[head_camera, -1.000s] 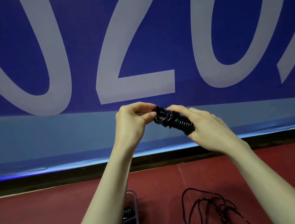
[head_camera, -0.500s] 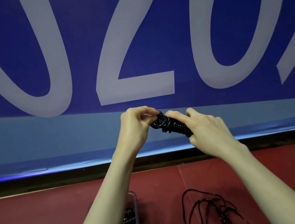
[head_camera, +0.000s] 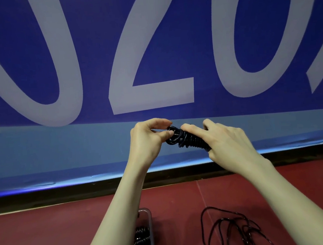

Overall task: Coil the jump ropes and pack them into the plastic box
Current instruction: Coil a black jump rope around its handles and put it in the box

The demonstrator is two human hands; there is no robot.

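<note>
Jump rope bundle (head_camera: 187, 139) is nearly wrapped, up at chest height: your left hand (head_camera: 148, 140) pinches its end loop, right hand (head_camera: 226, 142) clamps the coil. Plastic box (head_camera: 148, 229) on the floor already holds some coils; one loose rope (head_camera: 233, 230) left beside it.

Two bare forearms reach into view from the lower edge, with no sleeve, cuff, glove, watch, bracelet or ring showing on either one. The slim left hand (head_camera: 146, 141) and the slim right hand (head_camera: 228, 146) are both uncovered from wrist to tips, each joined to a long, slender forearm. The fingers (head_camera: 192, 131) are long and narrow, and the few nails that show are short and look unpainted, though they are too small to judge closely.
</note>
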